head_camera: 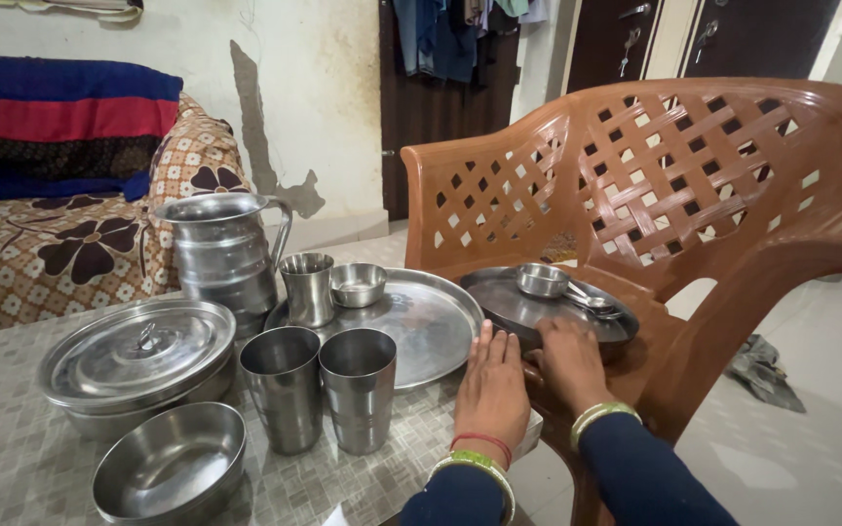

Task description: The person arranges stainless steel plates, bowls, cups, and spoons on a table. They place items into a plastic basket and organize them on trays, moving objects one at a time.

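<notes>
I had both hands low in the view, at about five o'clock from the middle of the table (12, 429); my left hand (492, 385) lay flat and released, fingers together, its fingertips touching the near rim of the large steel plate (431, 326) on the table; my right hand (569, 362) rested on the near edge of the dark steel plate (509, 304) that sat on the arm of the brown plastic chair (694, 185), at three o'clock from the large plate; whether its fingers curled under the rim to grasp it I could not tell; on that dark plate lay a small bowl (542, 281) with spoons (592, 300) just beside it; on the large plate stood a small tumbler (308, 289) and a little bowl (358, 284); at nine o'clock from my left hand stood two tall tumblers (322, 390), side by side; beyond them, at eleven o'clock, a steel jug (224, 253); at the far left a lidded pot (138, 365) and an open bowl (170, 466).
</notes>
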